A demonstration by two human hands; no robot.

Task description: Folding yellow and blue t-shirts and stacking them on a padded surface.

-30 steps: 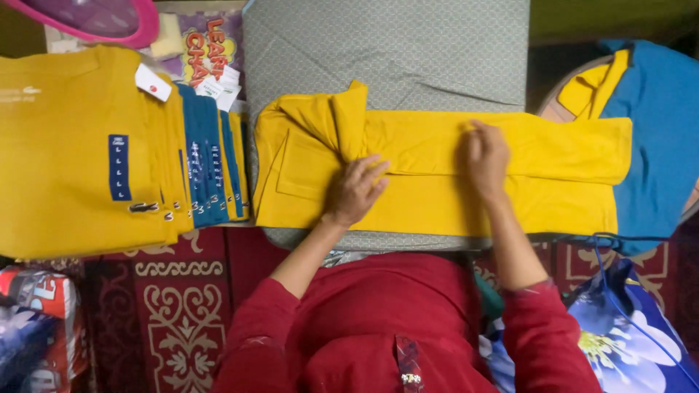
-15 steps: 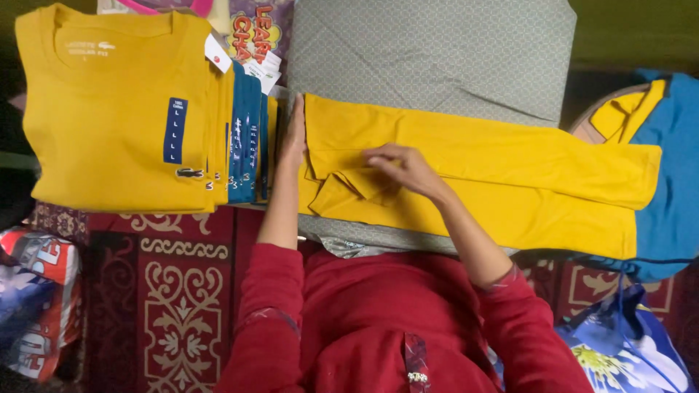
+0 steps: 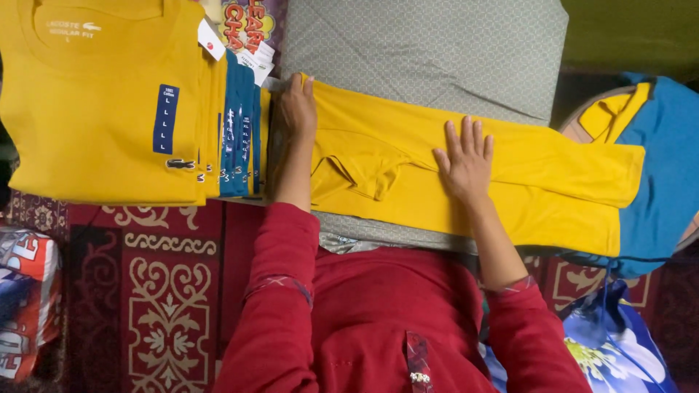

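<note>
On grey cushion (image 3: 437, 51), yellow shirt (image 3: 539, 182) soft, limp, light; left hand (image 3: 297, 109) flat at folded end, right hand (image 3: 466, 161) spread mid-cloth, gripping nothing; best pinched at edges

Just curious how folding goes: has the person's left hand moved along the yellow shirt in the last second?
Yes. The left hand slid from the yellow shirt's folded middle to its end beside the stack of folded shirts.

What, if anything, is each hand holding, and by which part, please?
Nothing is gripped. The left hand lies flat on the yellow shirt at its left end; the right hand presses its middle.
</note>
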